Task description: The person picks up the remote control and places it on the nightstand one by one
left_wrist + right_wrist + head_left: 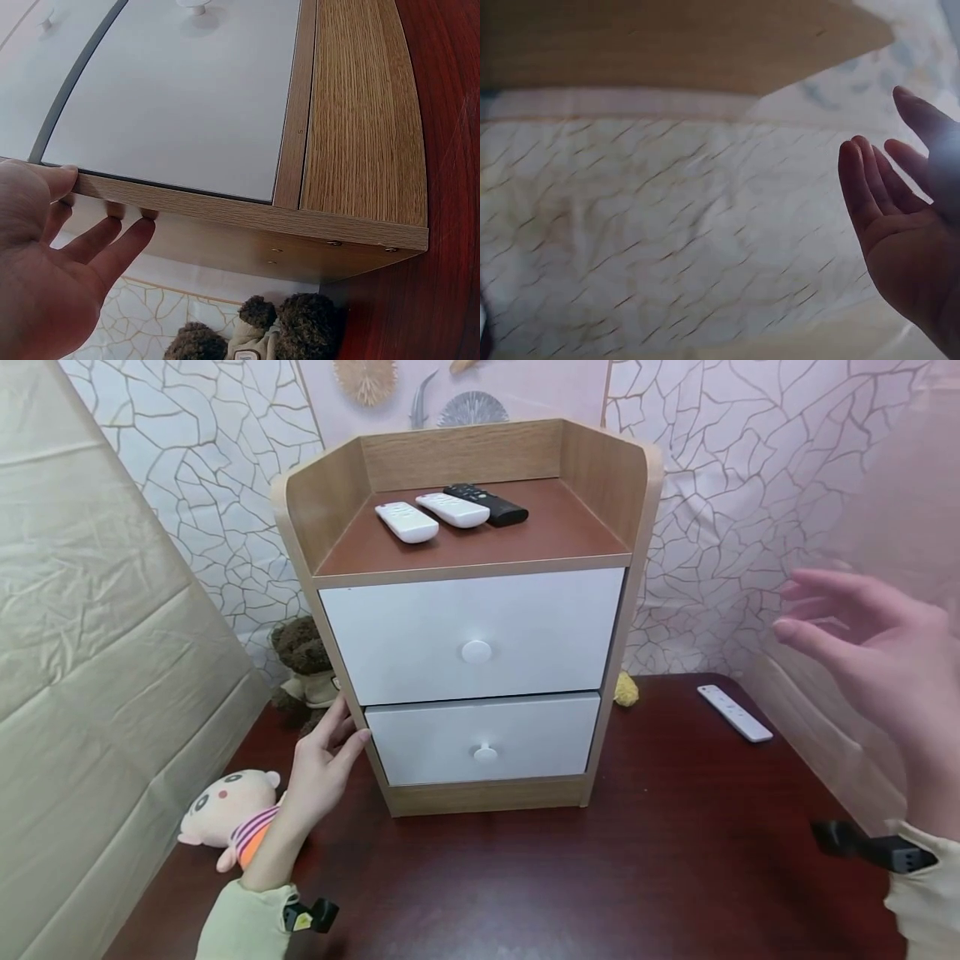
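A wooden bedside cabinet [487, 795] with a white upper drawer [420, 639] and a white lower drawer [427, 747] stands upright; both drawers look closed. My left hand [322, 772] holds its left front edge. In the left wrist view, the thumb of the left hand [52, 277] lies on the front edge and the fingertips touch the outer side panel. My right hand [877, 643] hangs in the air to the right of the cabinet, fingers loosely bent, touching nothing. The right wrist view shows that hand [904, 247] apart from the wooden side, with nothing in it.
On the cabinet's top lie two white remotes, a nearer one [408, 523] and another [456, 510], beside a black remote [487, 503]. Another white remote [733, 713] lies on the table's right. A plush doll [228, 810] and brown teddy bear [303, 647] are at the left.
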A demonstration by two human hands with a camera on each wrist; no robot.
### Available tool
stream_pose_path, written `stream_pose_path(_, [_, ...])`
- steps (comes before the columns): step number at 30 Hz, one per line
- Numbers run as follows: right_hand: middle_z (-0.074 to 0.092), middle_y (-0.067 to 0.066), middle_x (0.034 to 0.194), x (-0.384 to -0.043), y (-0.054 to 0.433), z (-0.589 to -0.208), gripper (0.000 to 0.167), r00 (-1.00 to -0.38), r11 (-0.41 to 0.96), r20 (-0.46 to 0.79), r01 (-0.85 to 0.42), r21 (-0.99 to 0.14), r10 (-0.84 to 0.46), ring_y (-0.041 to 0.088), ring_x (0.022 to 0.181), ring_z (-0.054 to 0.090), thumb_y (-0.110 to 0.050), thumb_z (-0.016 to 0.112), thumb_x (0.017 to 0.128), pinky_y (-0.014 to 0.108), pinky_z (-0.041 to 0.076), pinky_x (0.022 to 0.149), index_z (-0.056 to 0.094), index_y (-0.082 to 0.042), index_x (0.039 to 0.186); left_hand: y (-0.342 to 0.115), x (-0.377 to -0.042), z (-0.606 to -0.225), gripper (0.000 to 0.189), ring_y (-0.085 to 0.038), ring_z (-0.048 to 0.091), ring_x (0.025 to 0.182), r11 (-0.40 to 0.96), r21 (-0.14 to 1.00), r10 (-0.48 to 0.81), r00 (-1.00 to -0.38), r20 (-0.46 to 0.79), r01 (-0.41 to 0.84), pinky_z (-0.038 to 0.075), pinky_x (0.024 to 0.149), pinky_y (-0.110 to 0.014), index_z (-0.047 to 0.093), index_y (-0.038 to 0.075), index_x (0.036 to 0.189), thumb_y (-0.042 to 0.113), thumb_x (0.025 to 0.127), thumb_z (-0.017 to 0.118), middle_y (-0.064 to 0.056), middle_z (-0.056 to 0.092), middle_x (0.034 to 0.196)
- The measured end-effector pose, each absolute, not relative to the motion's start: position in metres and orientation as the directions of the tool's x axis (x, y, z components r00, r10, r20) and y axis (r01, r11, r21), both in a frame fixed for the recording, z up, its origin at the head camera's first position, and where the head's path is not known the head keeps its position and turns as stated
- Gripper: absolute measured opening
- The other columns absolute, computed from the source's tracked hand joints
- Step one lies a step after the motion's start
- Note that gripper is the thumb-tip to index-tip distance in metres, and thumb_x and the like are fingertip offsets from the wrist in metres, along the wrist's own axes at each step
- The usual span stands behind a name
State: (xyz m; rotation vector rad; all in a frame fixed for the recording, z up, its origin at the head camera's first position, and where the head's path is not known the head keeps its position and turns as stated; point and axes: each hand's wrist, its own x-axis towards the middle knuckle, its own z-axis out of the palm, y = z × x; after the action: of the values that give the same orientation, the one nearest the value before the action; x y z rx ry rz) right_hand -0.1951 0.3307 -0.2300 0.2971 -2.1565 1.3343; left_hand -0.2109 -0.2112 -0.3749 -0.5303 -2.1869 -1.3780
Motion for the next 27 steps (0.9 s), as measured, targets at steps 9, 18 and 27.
stream_pose_path(9, [0.067, -0.030, 0.107, -0.228, 0.384, -0.302, 0.053, -0.853, 0.482, 0.492, -0.362, -0.798, 0.173, -0.013, 0.091, 0.063, -0.004, 0.075, 0.093, 0.003, 0.045, 0.078, 0.062, -0.015, 0.144, -0.212, -0.211, -0.376, 0.066, -0.042, 0.059, 0.121, 0.411, 0.718, 0.059, -0.802, 0.594, 0.562, 0.050, 0.088, -0.013, 0.036, -0.003, 0.156, -0.008, 0.097, 0.064, -0.023, 0.051, 0.148])
stream_pose_path(18, [0.064, -0.036, 0.102, -0.254, 0.430, -0.376, 0.055, -0.900, 0.439, 0.378, -0.256, -0.861, 0.217, -0.021, 0.087, 0.060, -0.010, 0.076, 0.095, 0.002, 0.045, 0.072, 0.059, -0.023, 0.145, -0.214, -0.212, -0.376, 0.065, -0.041, 0.058, 0.123, 0.411, 0.719, 0.061, -0.803, 0.592, 0.561, 0.050, 0.089, -0.013, 0.035, -0.003, 0.157, -0.008, 0.098, 0.063, -0.022, 0.049, 0.150])
stream_pose_path(27, [0.060, -0.040, 0.099, -0.272, 0.453, -0.431, 0.068, -0.929, 0.389, 0.289, -0.183, -0.903, 0.232, -0.022, 0.087, 0.059, -0.010, 0.077, 0.093, 0.004, 0.048, 0.071, 0.047, -0.008, 0.154, -0.213, -0.212, -0.376, 0.065, -0.042, 0.058, 0.123, 0.405, 0.722, 0.064, -0.805, 0.590, 0.561, 0.050, 0.089, -0.013, 0.035, -0.005, 0.156, -0.009, 0.098, 0.064, -0.024, 0.048, 0.150])
